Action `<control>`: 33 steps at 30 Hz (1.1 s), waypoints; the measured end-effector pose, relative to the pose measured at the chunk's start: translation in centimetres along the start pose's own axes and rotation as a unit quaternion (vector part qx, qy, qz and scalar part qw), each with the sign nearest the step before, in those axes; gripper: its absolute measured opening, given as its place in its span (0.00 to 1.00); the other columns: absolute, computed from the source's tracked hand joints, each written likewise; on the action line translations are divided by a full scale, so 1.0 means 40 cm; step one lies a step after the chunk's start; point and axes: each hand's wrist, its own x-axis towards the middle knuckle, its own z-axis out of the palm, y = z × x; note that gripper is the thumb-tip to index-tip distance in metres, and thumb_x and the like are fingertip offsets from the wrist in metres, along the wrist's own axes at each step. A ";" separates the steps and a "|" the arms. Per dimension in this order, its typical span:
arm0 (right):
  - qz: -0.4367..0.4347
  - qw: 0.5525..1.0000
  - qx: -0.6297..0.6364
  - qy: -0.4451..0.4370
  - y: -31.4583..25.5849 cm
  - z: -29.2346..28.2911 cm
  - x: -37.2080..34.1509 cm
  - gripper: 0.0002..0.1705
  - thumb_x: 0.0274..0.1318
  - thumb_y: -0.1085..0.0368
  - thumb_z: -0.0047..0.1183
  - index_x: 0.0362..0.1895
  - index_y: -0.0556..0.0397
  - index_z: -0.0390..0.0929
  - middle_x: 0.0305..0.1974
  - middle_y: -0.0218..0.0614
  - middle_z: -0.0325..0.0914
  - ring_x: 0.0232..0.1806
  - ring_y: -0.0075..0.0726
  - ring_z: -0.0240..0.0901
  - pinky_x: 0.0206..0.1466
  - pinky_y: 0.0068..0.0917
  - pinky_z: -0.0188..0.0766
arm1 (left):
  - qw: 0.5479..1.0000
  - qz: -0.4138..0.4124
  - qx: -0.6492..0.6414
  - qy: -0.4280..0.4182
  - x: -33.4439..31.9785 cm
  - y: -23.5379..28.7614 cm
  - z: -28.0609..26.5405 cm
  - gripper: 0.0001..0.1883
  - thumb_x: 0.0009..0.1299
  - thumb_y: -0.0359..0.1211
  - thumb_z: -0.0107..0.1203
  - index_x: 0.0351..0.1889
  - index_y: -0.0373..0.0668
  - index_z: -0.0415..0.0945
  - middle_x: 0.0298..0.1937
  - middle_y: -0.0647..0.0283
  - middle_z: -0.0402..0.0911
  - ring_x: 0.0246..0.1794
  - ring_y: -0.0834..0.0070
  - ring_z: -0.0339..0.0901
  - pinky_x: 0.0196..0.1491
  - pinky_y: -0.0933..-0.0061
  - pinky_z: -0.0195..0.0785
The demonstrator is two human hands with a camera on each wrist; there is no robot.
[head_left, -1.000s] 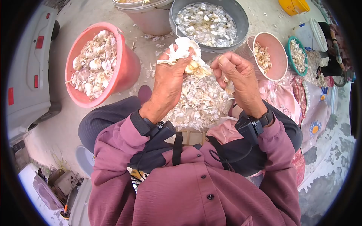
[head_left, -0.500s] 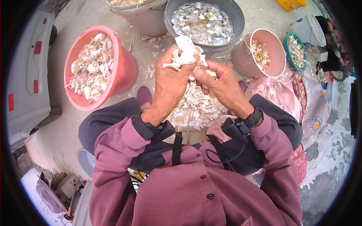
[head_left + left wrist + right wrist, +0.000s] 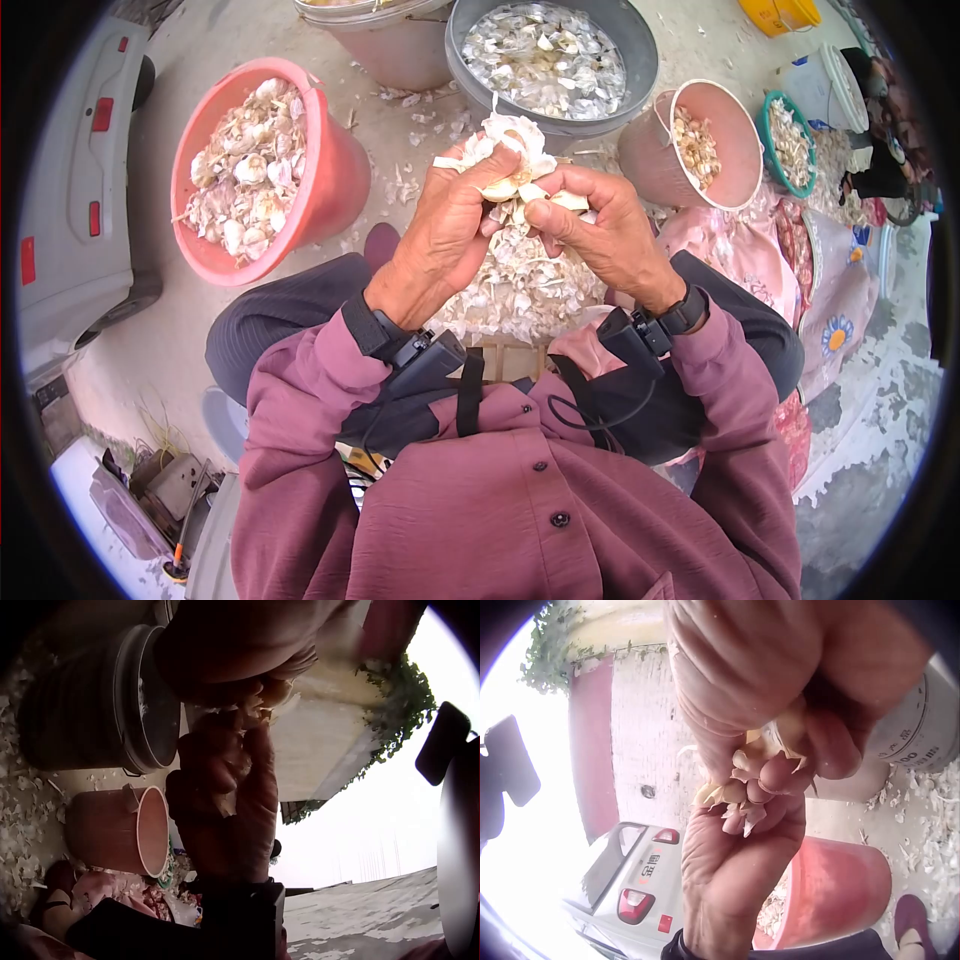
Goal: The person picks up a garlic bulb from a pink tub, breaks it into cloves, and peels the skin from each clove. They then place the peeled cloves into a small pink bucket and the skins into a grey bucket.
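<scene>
In the head view, the left hand (image 3: 432, 232) grips a garlic bulb (image 3: 520, 140) with loose white skin, its thumb lying across the bulb. Close beside it the right hand (image 3: 610, 232) pinches a pale garlic piece (image 3: 568, 200) between thumb and forefinger, against the bulb's lower right side. Torn skin and pinkish cloves (image 3: 774, 774) show between the two hands in the right wrist view. The left wrist view is dark, and what the fingers hold there is hard to make out. Below the hands lies a heap of garlic skins (image 3: 520, 285).
On the left stands a red bucket (image 3: 345, 180) of whole bulbs. Behind the hands are a whitish bucket (image 3: 385, 50) and a grey basin (image 3: 640, 75) holding garlic pieces in water. To the right are a pink bucket (image 3: 640, 150) with cloves and a green basket (image 3: 768, 150).
The right hand, apart from the bulb a second ago, has come in leftward to meet it and now pinches a piece there. Both hands have dropped slightly over the last half second.
</scene>
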 end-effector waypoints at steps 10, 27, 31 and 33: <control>-0.021 0.988 0.155 0.007 0.024 -0.016 0.003 0.13 0.63 0.59 0.54 0.43 0.55 0.76 0.29 0.26 0.75 0.26 0.15 0.67 0.31 0.16 0.67 | 0.994 -0.037 -0.095 0.044 0.013 -0.001 0.018 0.11 0.74 0.39 0.51 0.32 0.43 0.73 0.25 0.71 0.72 0.18 0.84 0.60 0.24 0.81 0.54; -0.104 0.818 0.507 0.250 0.102 -0.287 -0.035 0.18 0.69 0.59 0.44 0.54 0.59 0.67 0.31 0.23 0.65 0.27 0.13 0.60 0.23 0.13 0.53 | 0.997 -0.018 -0.017 0.068 0.014 -0.015 -0.024 0.07 0.70 0.35 0.57 0.40 0.44 0.75 0.38 0.70 0.76 0.36 0.85 0.70 0.38 0.80 0.61; 0.072 0.928 0.307 0.201 0.102 -0.116 -0.029 0.16 0.66 0.56 0.50 0.47 0.55 0.74 0.29 0.23 0.68 0.27 0.12 0.62 0.24 0.12 0.55 | 0.996 -0.023 0.028 0.086 0.014 -0.033 -0.023 0.10 0.69 0.35 0.59 0.44 0.45 0.74 0.43 0.71 0.77 0.46 0.82 0.70 0.50 0.71 0.60; 0.018 0.982 0.156 0.101 0.085 -0.066 -0.016 0.14 0.62 0.55 0.55 0.41 0.53 0.76 0.29 0.24 0.71 0.29 0.13 0.65 0.26 0.12 0.59 | 0.993 -0.019 0.070 0.094 0.009 -0.035 -0.007 0.10 0.69 0.34 0.57 0.46 0.44 0.74 0.43 0.70 0.77 0.46 0.81 0.71 0.50 0.72 0.61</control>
